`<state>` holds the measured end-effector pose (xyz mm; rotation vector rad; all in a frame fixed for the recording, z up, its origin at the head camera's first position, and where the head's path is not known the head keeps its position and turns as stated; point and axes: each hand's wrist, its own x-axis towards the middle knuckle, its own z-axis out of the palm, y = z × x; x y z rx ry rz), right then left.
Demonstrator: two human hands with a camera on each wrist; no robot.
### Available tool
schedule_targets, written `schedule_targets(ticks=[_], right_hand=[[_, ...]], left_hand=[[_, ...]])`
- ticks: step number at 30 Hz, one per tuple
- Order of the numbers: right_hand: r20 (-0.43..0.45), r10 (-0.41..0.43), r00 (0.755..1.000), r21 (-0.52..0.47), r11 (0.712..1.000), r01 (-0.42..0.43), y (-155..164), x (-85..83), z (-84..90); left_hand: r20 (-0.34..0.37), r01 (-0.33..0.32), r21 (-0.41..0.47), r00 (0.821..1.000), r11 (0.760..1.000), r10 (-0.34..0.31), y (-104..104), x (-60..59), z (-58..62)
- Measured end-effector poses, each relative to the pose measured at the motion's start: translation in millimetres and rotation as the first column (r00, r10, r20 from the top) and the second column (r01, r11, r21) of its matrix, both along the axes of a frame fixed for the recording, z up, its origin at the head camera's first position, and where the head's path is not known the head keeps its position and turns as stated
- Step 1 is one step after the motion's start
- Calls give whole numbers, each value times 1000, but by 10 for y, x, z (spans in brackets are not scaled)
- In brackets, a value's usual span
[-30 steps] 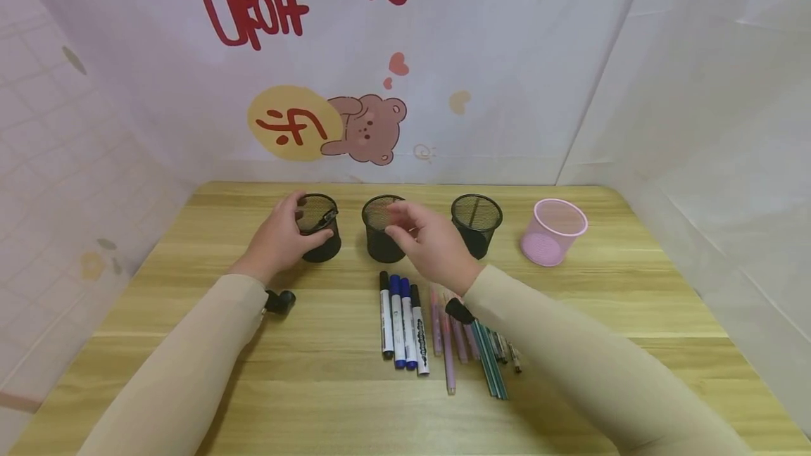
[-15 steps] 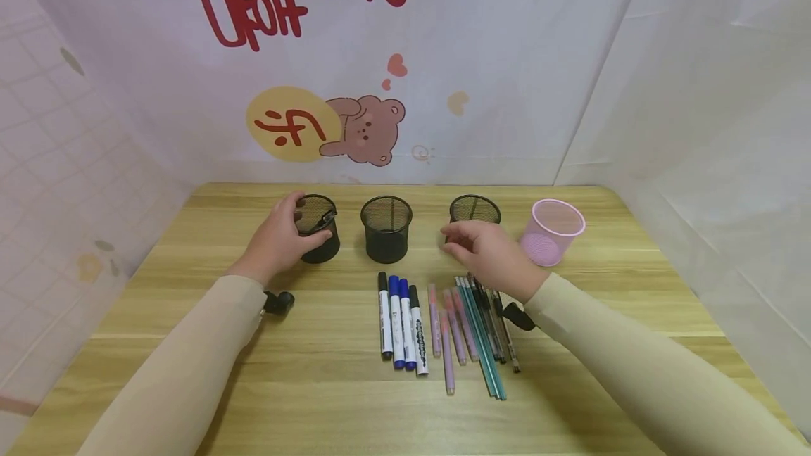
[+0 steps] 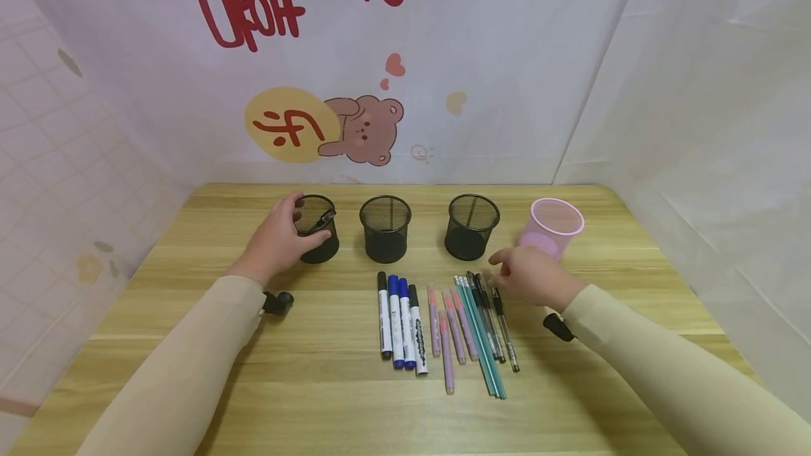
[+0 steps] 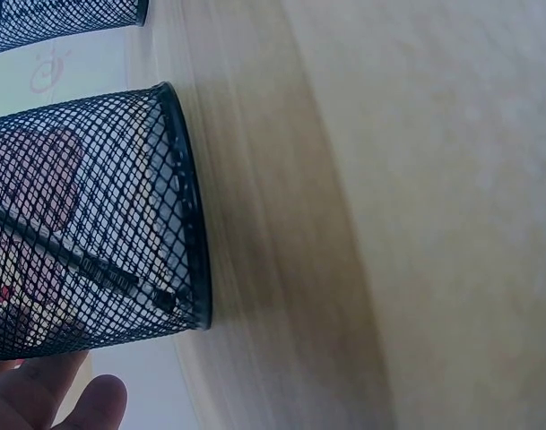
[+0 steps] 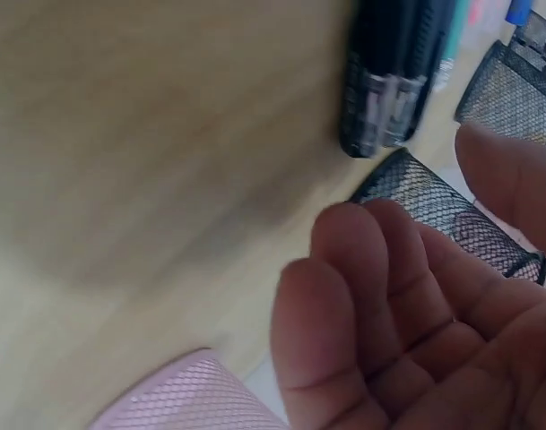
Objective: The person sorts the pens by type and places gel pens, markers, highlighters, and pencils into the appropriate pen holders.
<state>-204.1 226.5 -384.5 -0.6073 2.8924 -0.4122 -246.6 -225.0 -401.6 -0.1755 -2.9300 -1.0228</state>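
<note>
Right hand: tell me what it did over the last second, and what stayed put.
The right hand swept rightward and toward the person, from the middle black mesh cup past the third one, and now hovers empty, fingers loose, over the black pens. It took hold of nothing. The left hand still grips the leftmost cup; cups and pens lie unmoved.

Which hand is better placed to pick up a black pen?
Right. The right hand hovers open beside the black pens, while the left hand grips the leftmost black mesh cup.
</note>
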Motion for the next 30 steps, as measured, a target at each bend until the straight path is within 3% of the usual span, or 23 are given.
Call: schedule_targets(ticks=[7,30], right_hand=[[104,-39,994,31,999,36,48,37,-144],[184,-78,980,-65,994,92,95,146,-228]], left_hand=[[-1,3,-1,1000,1000,-3,8,-2,1],[9,4,-4,1000,1000,-4,21,16,46]])
